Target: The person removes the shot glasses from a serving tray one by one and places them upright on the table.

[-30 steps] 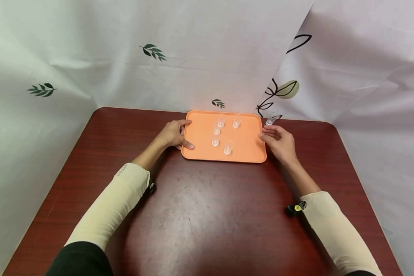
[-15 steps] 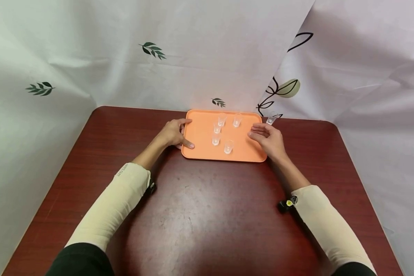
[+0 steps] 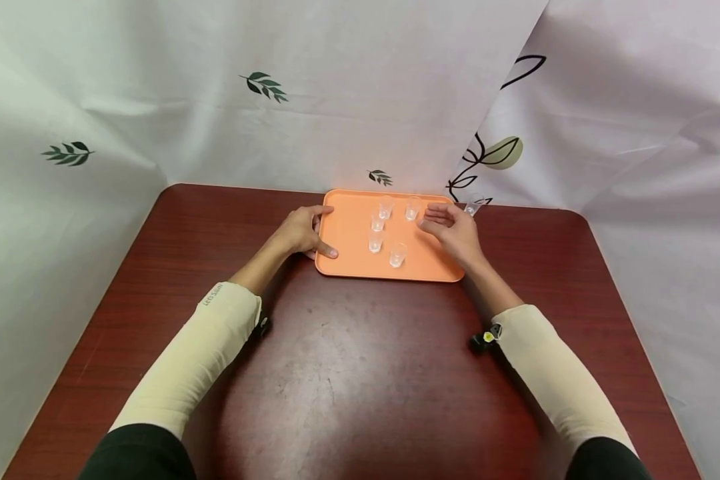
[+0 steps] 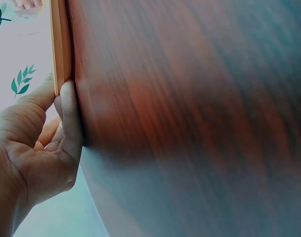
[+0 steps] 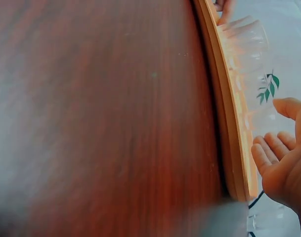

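Note:
An orange tray [image 3: 348, 230] lies at the back of the table with several small clear plastic cups standing on it. My left hand [image 3: 297, 233] grips the tray's left edge; in the left wrist view, fingers [image 4: 69, 113] reach under its rim. Over the tray's right part, my right hand [image 3: 456, 235] is held with relaxed fingers and nothing in them. Its fingertips are close beside the back right cup [image 3: 412, 209]. A front cup [image 3: 398, 255] stands apart from a loose row of three, including the left front cup [image 3: 375, 242].
Another clear cup [image 3: 473, 204] stands off the tray on the dark red wooden table [image 3: 336, 360], near its back edge and partly behind the right hand. A white leaf-printed sheet [image 3: 348, 93] hangs right behind the table and along both sides.
My right hand has moved left, from beside the cup off the tray to over the tray near the back right cup. The left hand keeps its grip on the tray.

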Demonstrator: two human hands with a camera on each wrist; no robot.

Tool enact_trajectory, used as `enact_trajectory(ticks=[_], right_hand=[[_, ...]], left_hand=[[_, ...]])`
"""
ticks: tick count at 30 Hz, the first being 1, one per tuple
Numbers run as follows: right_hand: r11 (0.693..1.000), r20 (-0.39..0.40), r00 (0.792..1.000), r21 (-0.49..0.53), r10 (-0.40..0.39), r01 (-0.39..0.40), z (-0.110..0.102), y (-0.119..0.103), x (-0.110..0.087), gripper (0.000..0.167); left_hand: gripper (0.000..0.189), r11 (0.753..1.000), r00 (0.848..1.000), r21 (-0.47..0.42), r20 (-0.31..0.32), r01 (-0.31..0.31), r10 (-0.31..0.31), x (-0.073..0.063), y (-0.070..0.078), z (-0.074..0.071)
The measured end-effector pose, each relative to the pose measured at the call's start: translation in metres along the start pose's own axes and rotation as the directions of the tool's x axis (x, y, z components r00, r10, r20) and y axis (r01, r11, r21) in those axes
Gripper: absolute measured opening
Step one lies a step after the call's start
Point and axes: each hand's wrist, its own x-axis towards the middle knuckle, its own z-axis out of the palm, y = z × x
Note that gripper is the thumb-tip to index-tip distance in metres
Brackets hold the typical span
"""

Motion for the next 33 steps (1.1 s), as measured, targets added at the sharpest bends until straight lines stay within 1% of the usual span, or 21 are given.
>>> enact_trajectory(ticks=[4, 7, 9, 11, 14, 16, 18, 22, 27, 29, 33], right_hand=[[1.0, 0.001, 1.0, 0.01, 0.007, -0.007, 0.005, 0.0, 0.007, 0.053], [1.0, -0.004, 1.0, 0.018, 0.025, -0.025, 0.01, 0.0, 0.013, 0.056], [0.999, -0.009, 0.999, 0.009, 0.038, -0.038, 0.014, -0.001, 0.015, 0.058], [0.999, -0.013, 0.999, 0.005, 0.049, -0.049, 0.016, -0.001, 0.017, 0.059], [0.998, -0.015, 0.998, 0.012, 0.056, -0.055, 0.02, 0.0, 0.02, 0.06], [0.998, -0.016, 0.999, 0.035, 0.05, -0.05, 0.022, 0.0, 0.022, 0.059], [0.998, -0.018, 0.999, 0.052, 0.039, -0.039, 0.023, 0.0, 0.024, 0.058], [0.998, -0.034, 0.999, 0.06, 0.024, -0.022, 0.027, 0.001, 0.026, 0.054], [0.998, -0.066, 0.997, 0.05, 0.032, -0.029, 0.031, 0.002, 0.027, 0.048], [0.998, -0.075, 0.997, 0.048, 0.036, -0.032, 0.032, 0.002, 0.026, 0.047], [0.999, -0.083, 0.996, 0.038, 0.034, -0.031, 0.032, 0.002, 0.022, 0.044]], left_hand=[[0.119, 1.0, 1.0, 0.006, -0.003, 0.001, -0.001, 0.0, 0.001, 0.0], [0.121, 1.0, 1.0, 0.003, -0.002, -0.009, 0.009, 0.003, -0.002, 0.0], [0.123, 1.0, 1.0, -0.007, -0.005, -0.01, 0.01, 0.01, -0.008, 0.001], [0.126, 1.0, 1.0, -0.006, -0.005, -0.008, 0.008, 0.02, -0.017, 0.002], [0.128, 1.0, 1.0, -0.008, -0.002, -0.006, 0.006, 0.023, -0.019, 0.002], [0.126, 1.0, 1.0, -0.003, 0.003, -0.015, 0.015, 0.017, -0.014, 0.002], [0.122, 1.0, 1.0, -0.011, 0.005, -0.027, 0.027, 0.006, -0.006, 0.0], [0.117, 1.0, 1.0, -0.012, 0.001, -0.027, 0.027, -0.001, -0.002, 0.0], [0.117, 1.0, 1.0, -0.006, 0.004, -0.022, 0.022, -0.003, -0.001, -0.001], [0.119, 1.0, 1.0, -0.008, 0.008, -0.025, 0.025, 0.0, -0.003, -0.001], [0.119, 1.0, 1.0, -0.003, 0.002, -0.026, 0.026, 0.002, -0.005, 0.0]])
